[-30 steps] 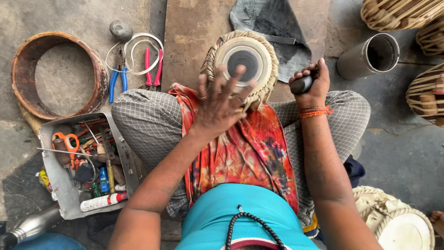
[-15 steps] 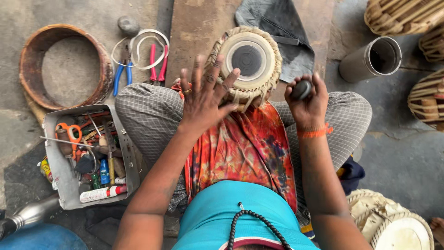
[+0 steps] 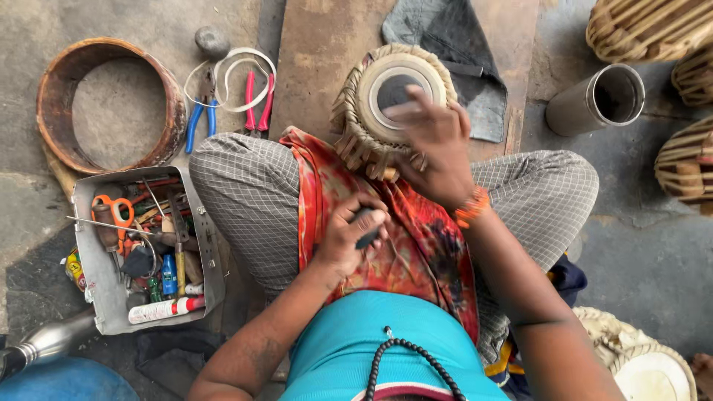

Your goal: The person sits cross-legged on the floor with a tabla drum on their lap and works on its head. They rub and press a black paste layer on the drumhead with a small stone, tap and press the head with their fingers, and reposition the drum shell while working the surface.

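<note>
A small hand drum point(image 3: 375, 82) with a pale skin head, a black centre spot and woven straps stands between my crossed legs, on a red-orange patterned cloth point(image 3: 416, 238). My right hand point(image 3: 434, 145) lies on the drum head with fingers spread, covering part of the black spot. My left hand point(image 3: 349, 238) rests low in my lap, closed around a small dark rounded stone point(image 3: 367, 226).
A metal tray of tools point(image 3: 141, 252) with orange scissors sits left of my knee. Beyond it are a round rusty ring point(image 3: 44, 82), blue pliers point(image 3: 197, 122) and red pliers point(image 3: 256, 100). A metal cylinder point(image 3: 575, 108) and more drums point(image 3: 639, 30) lie at the right.
The dark stone has gone from my right hand to my left. My left hand left the drum and dropped to my lap, while my right hand moved onto the drum head.
</note>
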